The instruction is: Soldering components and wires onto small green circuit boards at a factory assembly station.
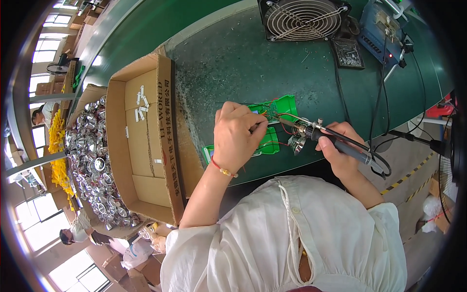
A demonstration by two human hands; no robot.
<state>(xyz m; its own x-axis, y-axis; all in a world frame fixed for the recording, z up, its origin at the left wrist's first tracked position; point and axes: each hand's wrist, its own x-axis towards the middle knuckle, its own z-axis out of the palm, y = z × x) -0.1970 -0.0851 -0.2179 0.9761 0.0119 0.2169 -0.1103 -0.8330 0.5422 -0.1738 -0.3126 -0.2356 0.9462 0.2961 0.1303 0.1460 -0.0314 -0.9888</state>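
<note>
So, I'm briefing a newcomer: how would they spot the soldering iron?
Find the green workbench, then the right hand at its near edge. It grips the soldering iron, a dark handle with metal front and trailing cable, unlike the bright green cases nearby.

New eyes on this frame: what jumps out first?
Mid-picture, a soldering iron in the right hand, tip near a green casing, with the left hand just left of it. Far left, a heap of shiny silver round parts beside a shallow cardboard box. Top, right of centre, a large wire-grilled fan.
</note>
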